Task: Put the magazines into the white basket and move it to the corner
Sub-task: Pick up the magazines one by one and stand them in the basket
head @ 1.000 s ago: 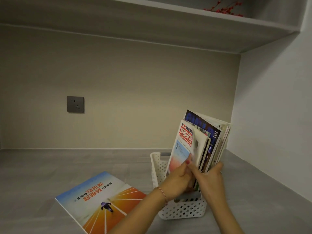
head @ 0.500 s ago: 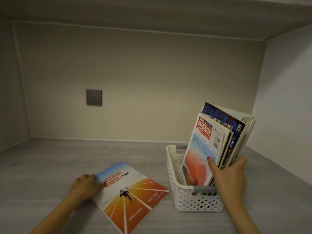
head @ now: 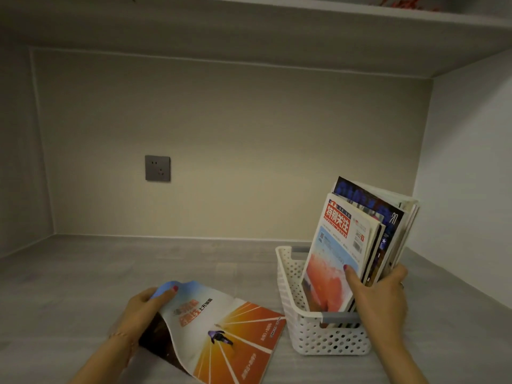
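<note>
A white perforated basket [head: 318,339] with grey handles stands on the grey table at the right. Several magazines [head: 349,245] stand upright in it, leaning right, the front one with a red title block. My right hand [head: 379,297] grips this bundle at its lower right, thumb on the front cover. To the left of the basket lies a magazine with an orange and blue cover [head: 227,336]. My left hand [head: 144,309] holds its far left corner, which is lifted and curled off the table.
A grey wall socket [head: 157,168] sits on the back wall. The white side wall [head: 465,189] meets the back wall in the corner behind the basket. A shelf [head: 277,18] runs overhead. Bare table [head: 110,267] stretches left and behind.
My left hand left the bundle, went to the flat magazine on the left and has now curled its corner up off the table. My right hand stays on the bundle.
</note>
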